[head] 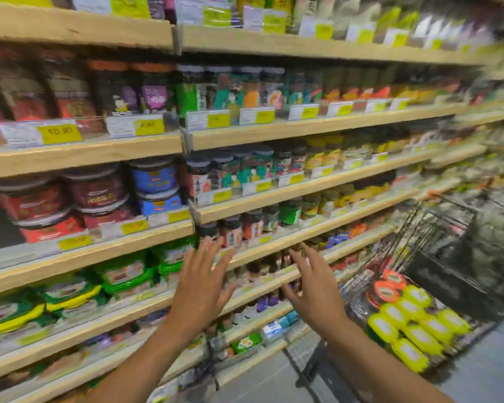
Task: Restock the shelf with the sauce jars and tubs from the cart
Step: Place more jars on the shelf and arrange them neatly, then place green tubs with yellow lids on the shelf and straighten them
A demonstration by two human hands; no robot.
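Note:
The picture is blurred by motion. My left hand (200, 282) and my right hand (312, 286) are both held out empty, fingers spread, in front of the wooden shelves (146, 237). A wire cart (437, 228) stands at the right. It carries several jars with yellow lids (410, 330) and a few with orange lids (386, 292). Red and blue sauce tubs (96, 193) are stacked on a shelf to the upper left of my hands. Dark-lidded sauce jars (233, 231) stand on the shelf just above my left fingertips.
Green and yellow packets (70, 295) fill the lower left shelf. Yellow price tags (60, 133) run along the shelf edges. More jars and bags line the upper shelves. Grey floor (483, 370) shows at the bottom right, beside the cart.

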